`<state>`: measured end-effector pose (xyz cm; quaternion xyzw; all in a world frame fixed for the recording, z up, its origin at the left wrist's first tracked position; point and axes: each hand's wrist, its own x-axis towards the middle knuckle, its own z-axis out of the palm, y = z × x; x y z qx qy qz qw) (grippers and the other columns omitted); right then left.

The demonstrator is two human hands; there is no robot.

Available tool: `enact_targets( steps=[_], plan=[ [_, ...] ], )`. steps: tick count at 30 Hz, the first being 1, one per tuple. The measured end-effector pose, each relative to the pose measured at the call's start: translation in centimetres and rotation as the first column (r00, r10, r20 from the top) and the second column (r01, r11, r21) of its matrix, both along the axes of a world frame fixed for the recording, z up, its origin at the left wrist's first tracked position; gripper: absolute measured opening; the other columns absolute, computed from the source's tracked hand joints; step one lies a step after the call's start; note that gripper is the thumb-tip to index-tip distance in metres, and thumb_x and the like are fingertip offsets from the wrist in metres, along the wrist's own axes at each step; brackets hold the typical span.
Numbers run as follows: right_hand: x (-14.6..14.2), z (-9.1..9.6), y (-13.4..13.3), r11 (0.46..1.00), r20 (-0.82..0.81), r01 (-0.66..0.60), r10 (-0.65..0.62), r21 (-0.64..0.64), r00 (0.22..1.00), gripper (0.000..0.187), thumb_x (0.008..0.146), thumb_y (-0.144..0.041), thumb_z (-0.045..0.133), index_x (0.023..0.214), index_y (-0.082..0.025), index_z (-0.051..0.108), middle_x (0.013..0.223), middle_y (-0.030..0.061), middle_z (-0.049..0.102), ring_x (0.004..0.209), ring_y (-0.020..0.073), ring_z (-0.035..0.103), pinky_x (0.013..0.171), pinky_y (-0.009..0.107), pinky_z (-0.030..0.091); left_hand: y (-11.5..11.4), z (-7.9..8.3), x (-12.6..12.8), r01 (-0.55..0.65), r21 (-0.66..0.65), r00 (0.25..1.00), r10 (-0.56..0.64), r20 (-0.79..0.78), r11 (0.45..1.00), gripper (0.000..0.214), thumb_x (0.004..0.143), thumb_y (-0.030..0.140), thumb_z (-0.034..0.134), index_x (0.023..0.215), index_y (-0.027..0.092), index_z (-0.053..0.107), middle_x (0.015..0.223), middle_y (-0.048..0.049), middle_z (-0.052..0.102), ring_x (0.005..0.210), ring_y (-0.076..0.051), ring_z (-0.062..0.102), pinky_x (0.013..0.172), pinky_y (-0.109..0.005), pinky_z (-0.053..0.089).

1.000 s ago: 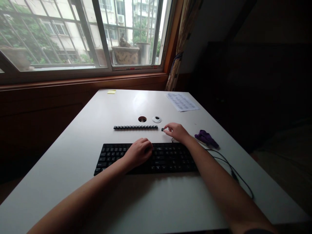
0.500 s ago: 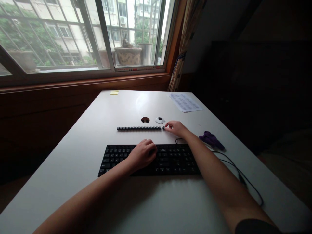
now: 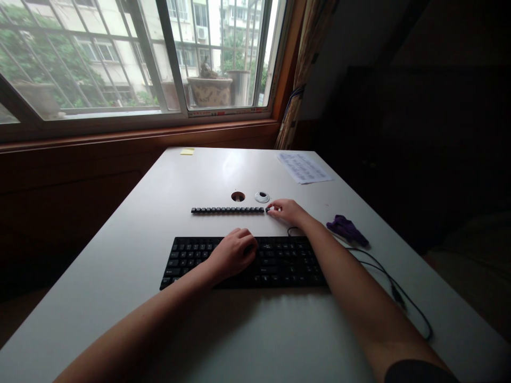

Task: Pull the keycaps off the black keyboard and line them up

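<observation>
A black keyboard (image 3: 271, 264) lies across the white table. On its middle rests my left hand (image 3: 235, 250), fingers curled closed; whatever may be inside them is hidden. Behind the keyboard, several small black keycaps (image 3: 227, 210) stand in a straight row. At the row's right end my right hand (image 3: 285, 210) pinches a single keycap (image 3: 268, 209) between thumb and finger. A small gap separates this keycap from the row.
Beyond the row are a round hole (image 3: 238, 197) in the table and a white ring-shaped cover (image 3: 262, 197). Printed sheets (image 3: 305, 167) lie at the back right, a yellow sticky note (image 3: 187, 151) at the back left. Right of my arm are a purple cloth (image 3: 346, 230) and a black cable (image 3: 413, 311).
My right hand has shifted very slightly, its fingertips staying at the keycap by the row's end. My left hand has kept its place on the keyboard.
</observation>
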<state>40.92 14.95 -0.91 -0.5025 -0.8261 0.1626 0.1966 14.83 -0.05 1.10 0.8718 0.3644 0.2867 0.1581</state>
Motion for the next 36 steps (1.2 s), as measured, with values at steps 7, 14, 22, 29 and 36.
enact_targets(
  steps=[7, 14, 22, 29, 36],
  plan=[
    [-0.23, -0.11, -0.01, 1.000, -0.004, 0.003, -0.003, 0.007, 1.000, 0.026, 0.082, -0.035, 0.066, 0.103, -0.022, 0.075, 0.084, 0.0018, 0.071, 0.073, 0.0152, 0.061, 0.068, 0.025, 0.044, 0.03, 0.05, 0.03, 0.002, 0.000, 1.000, -0.002, 0.003, 1.000, 0.008, 0.087, 0.014, 0.056, 0.090, 0.019, 0.062, 0.093, -0.0061, 0.062, 0.089, -0.020, 0.056, 0.082, -0.032, 0.046],
    [-0.37, -0.28, 0.00, 1.000, -0.008, 0.014, -0.014, -0.003, 1.000, 0.027, 0.082, -0.036, 0.067, 0.104, -0.023, 0.075, 0.091, 0.0025, 0.073, 0.079, 0.0163, 0.064, 0.073, 0.026, 0.047, 0.05, -0.03, 0.09, 0.006, 0.009, 1.000, -0.006, 0.001, 1.000, 0.008, 0.087, 0.014, 0.056, 0.090, 0.019, 0.062, 0.093, -0.0064, 0.062, 0.088, -0.021, 0.056, 0.081, -0.033, 0.047],
    [-0.53, -0.23, -0.23, 1.000, -0.030, 0.010, -0.010, 0.007, 0.999, 0.026, 0.083, -0.035, 0.067, 0.104, -0.023, 0.075, 0.095, 0.0032, 0.074, 0.082, 0.0165, 0.066, 0.077, 0.026, 0.049, 0.03, -0.04, 0.06, 0.005, 0.008, 1.000, -0.005, 0.000, 1.000, 0.008, 0.087, 0.013, 0.056, 0.090, 0.019, 0.062, 0.094, -0.0060, 0.062, 0.089, -0.020, 0.056, 0.082, -0.033, 0.047],
    [-0.54, -0.21, -0.19, 1.000, -0.024, 0.005, -0.004, 0.012, 1.000, 0.026, 0.083, -0.035, 0.066, 0.105, -0.023, 0.074, 0.096, 0.0036, 0.074, 0.083, 0.0170, 0.066, 0.077, 0.027, 0.049, 0.06, 0.04, 0.06, 0.003, 0.007, 1.000, -0.003, -0.001, 1.000, 0.008, 0.087, 0.014, 0.056, 0.090, 0.019, 0.062, 0.094, -0.0062, 0.063, 0.089, -0.021, 0.056, 0.082, -0.033, 0.047],
    [-0.58, 0.01, -0.33, 1.000, -0.016, 0.008, -0.008, 0.005, 1.000, 0.026, 0.083, -0.035, 0.066, 0.105, -0.023, 0.074, 0.096, 0.0034, 0.074, 0.083, 0.0169, 0.066, 0.077, 0.027, 0.049, 0.02, 0.04, 0.08, 0.006, 0.010, 1.000, -0.006, 0.005, 1.000, 0.009, 0.086, 0.013, 0.056, 0.090, 0.019, 0.062, 0.093, -0.0066, 0.063, 0.089, -0.021, 0.056, 0.081, -0.033, 0.048]
  ],
)
